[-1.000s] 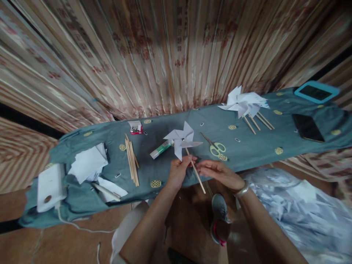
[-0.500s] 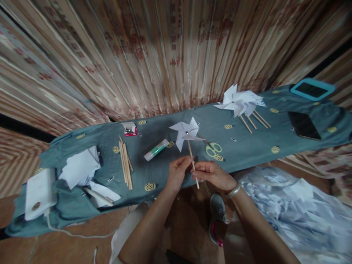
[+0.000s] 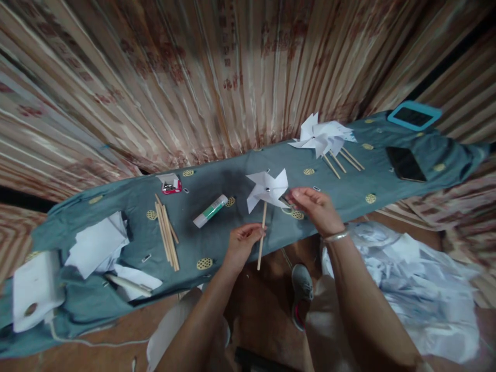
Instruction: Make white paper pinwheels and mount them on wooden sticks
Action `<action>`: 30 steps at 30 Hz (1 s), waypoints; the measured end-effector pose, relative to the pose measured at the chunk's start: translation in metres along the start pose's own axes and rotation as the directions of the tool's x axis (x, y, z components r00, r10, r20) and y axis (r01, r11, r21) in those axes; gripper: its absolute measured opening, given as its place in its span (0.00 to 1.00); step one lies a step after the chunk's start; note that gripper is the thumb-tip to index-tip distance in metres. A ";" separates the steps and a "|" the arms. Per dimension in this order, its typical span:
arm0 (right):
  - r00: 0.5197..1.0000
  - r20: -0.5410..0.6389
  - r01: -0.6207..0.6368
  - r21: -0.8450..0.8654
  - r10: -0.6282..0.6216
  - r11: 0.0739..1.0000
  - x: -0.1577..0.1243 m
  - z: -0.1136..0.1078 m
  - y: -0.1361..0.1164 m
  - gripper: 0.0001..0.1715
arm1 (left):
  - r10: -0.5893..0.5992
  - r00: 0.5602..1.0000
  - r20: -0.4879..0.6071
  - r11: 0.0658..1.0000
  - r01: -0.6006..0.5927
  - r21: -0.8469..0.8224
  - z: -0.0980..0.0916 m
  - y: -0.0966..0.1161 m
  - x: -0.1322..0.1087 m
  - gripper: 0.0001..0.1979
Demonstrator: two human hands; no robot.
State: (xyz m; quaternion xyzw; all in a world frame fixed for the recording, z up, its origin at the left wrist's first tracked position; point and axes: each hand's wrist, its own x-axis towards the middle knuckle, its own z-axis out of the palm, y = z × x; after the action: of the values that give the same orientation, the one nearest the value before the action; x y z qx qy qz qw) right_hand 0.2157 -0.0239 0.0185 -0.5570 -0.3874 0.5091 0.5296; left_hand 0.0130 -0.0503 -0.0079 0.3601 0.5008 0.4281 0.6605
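1. In the left hand point(image 3: 244, 245), nearer and to the right of the glue stick point(image 3: 210, 211): the wooden shaft point(image 3: 261, 253) of a white pinwheel point(image 3: 275, 182), pinched between thumb and fingers below the blades, probably to leave them free.
2. Pinwheel held up to the right of the glue stick, blades spread toward the camera; shaft pointing down toward the person, perhaps for clear room around the paper.
3. Right hand point(image 3: 318, 206) farther right of the glue stick, fingertips drawn close together beside one blade tip, seemingly raised to blade height for reach; cannot tell whether gripping paper.
4. Left of the glue stick, loose wooden sticks point(image 3: 166, 235) lying roughly side by side, likely for easy picking; left and slightly beyond, an open box point(image 3: 170, 184) of small metal pieces, presumably open for quick access.
5. Well left of the glue stick, piled white paper point(image 3: 98, 243).
6. Well right and beyond the glue stick, more pinwheels point(image 3: 329, 135), blades overlapping, apparently bunched to save space.
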 end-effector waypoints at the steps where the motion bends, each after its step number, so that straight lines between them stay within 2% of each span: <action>1: 0.999 -0.050 0.022 0.047 -0.020 0.999 0.004 0.001 -0.001 0.22 | -0.006 1.000 0.006 1.000 0.006 0.009 0.000 0.000 -0.001 0.12; 4: 0.990 -0.128 0.071 0.150 -0.052 0.986 0.012 0.008 -0.003 0.21 | 0.005 1.000 0.019 0.999 -0.006 0.053 -0.003 -0.002 -0.001 0.11; 7: 0.986 -0.154 0.093 0.206 -0.061 0.974 0.017 0.012 -0.005 0.21 | 0.028 0.999 0.041 0.994 -0.033 0.108 -0.007 -0.004 0.001 0.12; 15: 0.991 -0.131 0.058 0.210 -0.031 0.976 0.018 0.012 -0.004 0.18 | 0.054 0.997 0.050 0.987 -0.061 0.146 -0.010 -0.005 0.002 0.11; 21: 0.995 -0.097 -0.007 0.222 0.029 0.975 0.014 0.018 -0.005 0.21 | 0.075 0.997 0.032 0.990 -0.078 0.114 -0.012 -0.003 0.003 0.09; 30: 0.997 -0.016 -0.074 0.143 0.077 0.987 0.007 0.021 0.002 0.22 | 0.089 0.996 0.007 0.992 -0.089 0.092 -0.010 -0.001 0.004 0.08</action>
State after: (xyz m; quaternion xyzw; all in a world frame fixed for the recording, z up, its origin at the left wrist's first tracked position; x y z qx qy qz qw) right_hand 0.1961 -0.0134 0.0176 -0.5377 -0.3228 0.5490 0.5525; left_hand 0.0044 -0.0470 -0.0125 0.4129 0.5025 0.4332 0.6240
